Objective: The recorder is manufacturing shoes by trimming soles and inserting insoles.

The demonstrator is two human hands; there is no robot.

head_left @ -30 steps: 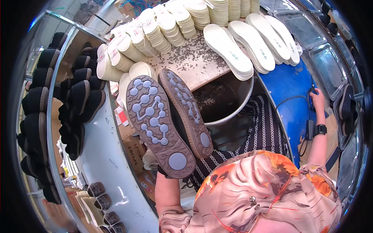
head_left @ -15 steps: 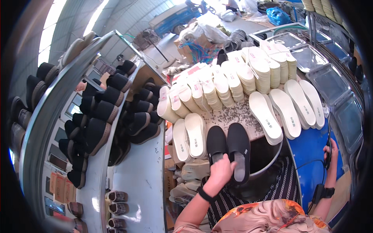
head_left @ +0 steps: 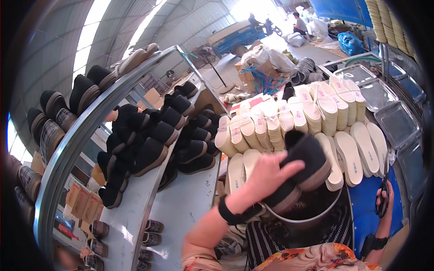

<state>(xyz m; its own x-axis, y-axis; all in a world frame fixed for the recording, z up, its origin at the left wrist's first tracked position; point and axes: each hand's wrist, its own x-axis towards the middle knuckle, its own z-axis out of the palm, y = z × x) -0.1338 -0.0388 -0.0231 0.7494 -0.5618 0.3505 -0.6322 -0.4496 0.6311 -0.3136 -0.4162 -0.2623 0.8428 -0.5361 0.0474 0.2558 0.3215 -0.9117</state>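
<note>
My left hand [head_left: 266, 178], with a black band at its wrist, is closed on a pair of black slip-on shoes [head_left: 312, 156]. The shoes are lifted and tilted, their brown soles toward me, over a dark round basin [head_left: 325, 216]. Part of the grip is hidden behind the hand. At the right, my right hand [head_left: 390, 194] has its fingers round black-handled scissors [head_left: 382, 203], above a blue surface [head_left: 361, 205]. Cream insoles [head_left: 350, 162] lie in front of the shoes, and more stand in tied stacks [head_left: 271, 128] behind.
A metal rack [head_left: 61, 147] on my left carries many black shoes [head_left: 151, 156] and some plaid ones [head_left: 153, 238]. Clear plastic trays [head_left: 398, 124] line the right side. Another person's hand [head_left: 85, 252] shows at lower left. Someone sits [head_left: 298, 23] far back.
My left hand has raised the pair of shoes from beside the insoles and turned them over to the right. The view has swung left. My right hand still holds the scissors.
</note>
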